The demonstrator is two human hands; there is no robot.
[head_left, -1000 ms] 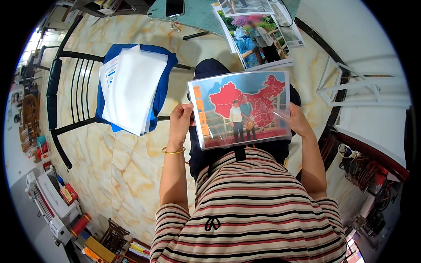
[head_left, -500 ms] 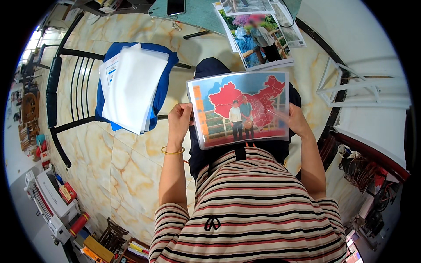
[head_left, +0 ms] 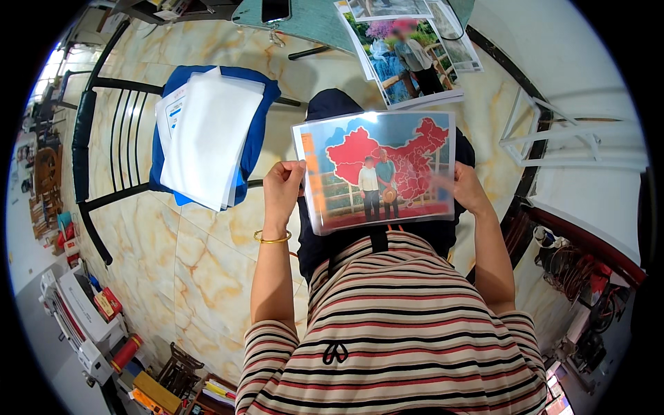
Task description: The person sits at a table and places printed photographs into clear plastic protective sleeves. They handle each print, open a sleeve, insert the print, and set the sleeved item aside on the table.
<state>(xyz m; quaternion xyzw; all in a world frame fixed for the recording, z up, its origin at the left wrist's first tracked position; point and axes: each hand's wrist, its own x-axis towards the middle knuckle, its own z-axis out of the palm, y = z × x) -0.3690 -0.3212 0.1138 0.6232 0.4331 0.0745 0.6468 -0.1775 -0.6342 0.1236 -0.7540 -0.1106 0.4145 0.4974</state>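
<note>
Over my lap I hold a large photo print (head_left: pixel 346 187) in a clear, glossy plastic pouch. It shows two people standing before a red map on a blue ground. My left hand (head_left: pixel 282 194) pinches the pouch's left edge between thumb and fingers. At the opposite edge is my right hand (head_left: pixel 472 191), closed on the pouch's side, with its fingertips blurred by the film. Left of me, a stack of white translucent sheets (head_left: pixel 211 138) rests on a blue cushion (head_left: pixel 260 114).
A black-framed chair (head_left: pixel 83 145) carries the cushion. Ahead, a green table (head_left: pixel 311 34) holds a phone (head_left: pixel 277 10) and several photo prints (head_left: pixel 415 66) overhanging its edge. A white metal frame (head_left: pixel 553 145) stands at the right. Left, a white machine (head_left: pixel 79 311) sits at the rim.
The photo in its pouch has shifted slightly left. My right fingers, earlier stretched across the print's right part, now show less there. My left hand keeps its grip.
</note>
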